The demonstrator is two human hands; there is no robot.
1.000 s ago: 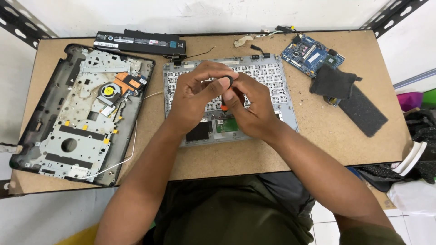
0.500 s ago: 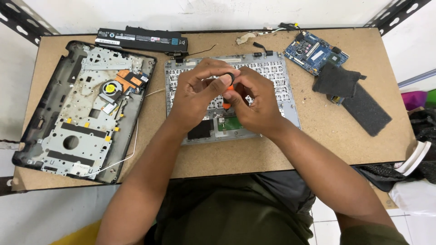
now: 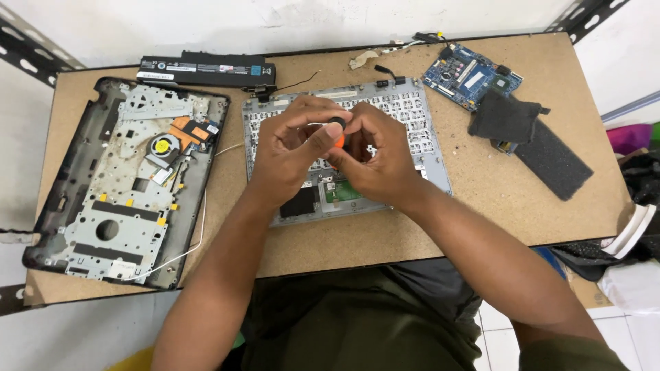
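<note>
Opened laptop base (image 3: 124, 192) at the table's (image 3: 481, 220) left edge — black battery (image 3: 206, 71) just above it. Far right: blue circuit board (image 3: 471, 74), dark foam pads (image 3: 529, 141) beside it.

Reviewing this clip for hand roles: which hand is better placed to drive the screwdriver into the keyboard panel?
Probably the right hand: its fingers wrap the orange-and-black screwdriver over the keyboard panel. The left hand only touches its top.

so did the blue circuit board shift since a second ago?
No. The blue circuit board sits at the same spot by the table's far right corner, beside the black foam pad.
</note>
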